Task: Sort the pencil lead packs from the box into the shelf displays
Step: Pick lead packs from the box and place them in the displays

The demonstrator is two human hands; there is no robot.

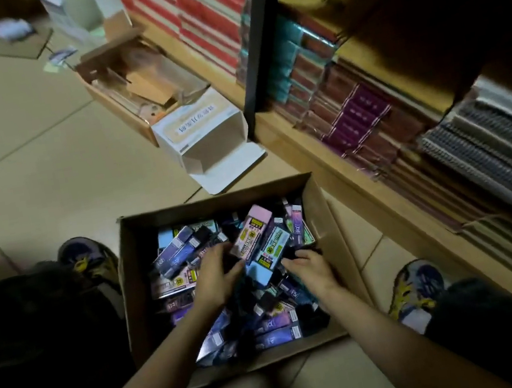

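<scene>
A brown cardboard box (327,215) stands open on the floor between my feet, heaped with several pencil lead packs in purple, blue, pink and black. Both hands are down in the heap. My left hand (216,277) has its fingers curled into the packs near the middle. My right hand (313,274) lies just right of it, fingers bent over dark packs. Between the hands a light blue pack (268,261) and a pink pack (254,231) stick up tilted. Whether either hand actually holds a pack is hidden by the pile.
A wooden shelf (337,159) runs along the right, filled with red, teal and purple packets and spiral notebooks (494,158). An open white carton (214,139) and a cardboard tray (140,87) lie on the tiled floor beyond the box. My shoes flank the box.
</scene>
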